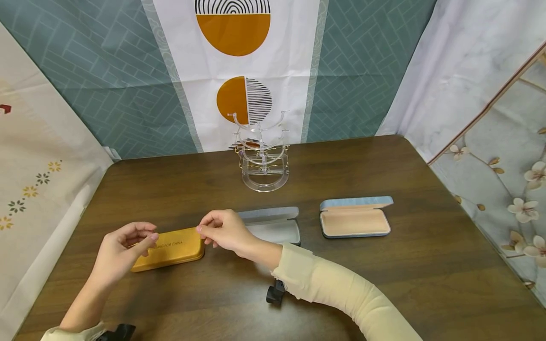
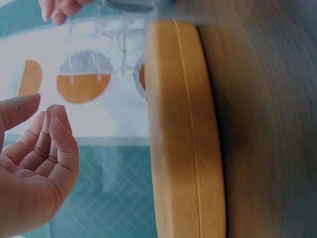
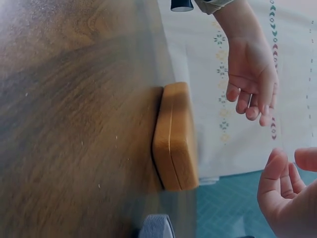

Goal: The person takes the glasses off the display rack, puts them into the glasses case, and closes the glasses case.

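Yellow case (image 1: pixel 170 248), seemingly closed, lying flat.

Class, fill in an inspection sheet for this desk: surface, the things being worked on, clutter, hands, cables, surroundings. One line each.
Surface: dark wooden table, bare wood between the items.
Things worked on: closed yellow case lying flat, lid seam shut all round.
Clutter: open grey case; open blue case with beige lining; clear plastic stand at the back.
Hands: left hand and right hand hover above the yellow case with loosely curled fingers, holding nothing; the wrist views show a gap to the case.
Cables: nothing seen.
Surroundings: patterned cloth backdrop and floral side panels.
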Tool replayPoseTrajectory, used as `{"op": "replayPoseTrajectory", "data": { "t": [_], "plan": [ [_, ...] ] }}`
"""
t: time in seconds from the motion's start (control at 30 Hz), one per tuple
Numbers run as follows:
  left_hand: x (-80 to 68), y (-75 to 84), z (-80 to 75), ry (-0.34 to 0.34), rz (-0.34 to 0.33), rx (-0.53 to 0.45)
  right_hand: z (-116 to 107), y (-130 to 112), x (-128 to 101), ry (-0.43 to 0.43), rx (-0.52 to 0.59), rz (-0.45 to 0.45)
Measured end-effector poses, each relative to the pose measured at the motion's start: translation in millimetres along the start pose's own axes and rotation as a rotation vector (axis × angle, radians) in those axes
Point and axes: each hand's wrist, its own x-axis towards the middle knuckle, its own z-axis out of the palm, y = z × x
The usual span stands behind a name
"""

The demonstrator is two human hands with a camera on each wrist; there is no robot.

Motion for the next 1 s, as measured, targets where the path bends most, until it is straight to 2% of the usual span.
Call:
{"op": "replayPoseTrajectory", "data": {
  "t": [0.23, 0.4, 0.5, 0.7, 1.0],
  "plan": [
    [-0.2, 11.2, 7.1, -0.005, 0.004, -0.078, -10, -8, -6, 0.014, 0.032, 0.013],
    [1.6, 18.2, 15.0, -0.012, 0.037, -0.173, -17, -11, -7, -0.012, 0.073, 0.013],
    [4.7, 22.3, 20.7, -0.018, 0.051, -0.238, -24, -10, -8, -0.005, 0.093, -0.002],
    [15.3, 30.0, 30.0, -0.046, 0.035, -0.36, -38, -10, -8, 0.025, 0.088, -0.036],
    [31.3, 39.7, 39.2, -0.064, 0.025, -0.392, -55, -16, -4, 0.055, 0.096, -0.06]
  ]
}}
